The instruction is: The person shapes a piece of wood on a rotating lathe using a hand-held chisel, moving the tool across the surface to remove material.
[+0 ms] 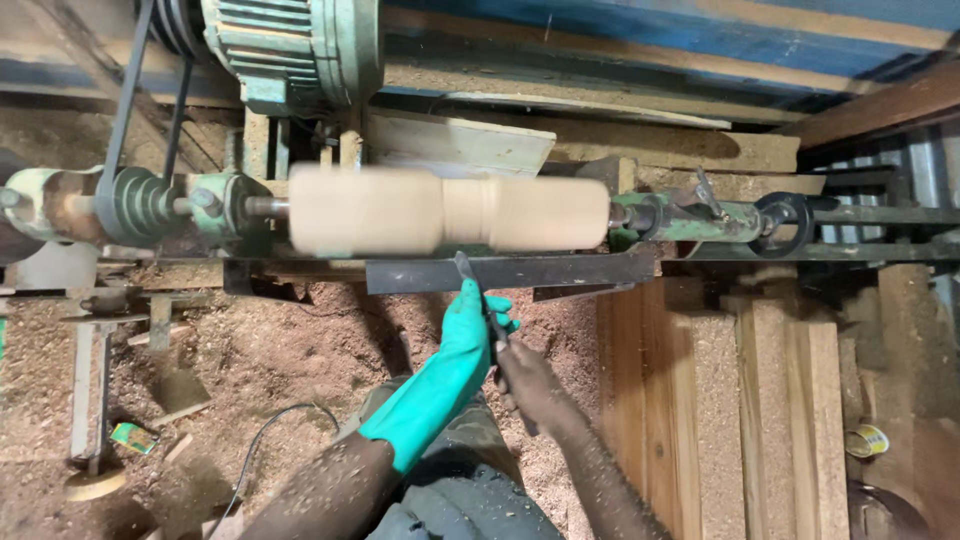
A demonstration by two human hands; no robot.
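1. A pale wooden workpiece [450,210] sits crosswise in a wood lathe [690,218], blurred with spin; a narrower band shows just right of its middle.
2. The left hand [470,325], in a teal rubber glove [435,385], is closed around the forward part of a turning chisel [482,300].
3. The bare right hand [525,380] grips the same chisel further back, closed on its handle, just behind the gloved hand.
4. The chisel's blade lies across the dark metal tool rest [520,270], and its tip meets the underside of the workpiece near the narrow band.
5. At the left end, a grooved pulley [140,205] carries a drive belt [130,90] up towards a green electric motor [295,50].
6. At the right end, a green tailstock [660,218] with a black handwheel [785,222] presses against the wood.
7. Sawdust [260,360] covers the floor below the lathe, where a black cable [265,430] lies; upright planks [720,400] stand to the right.
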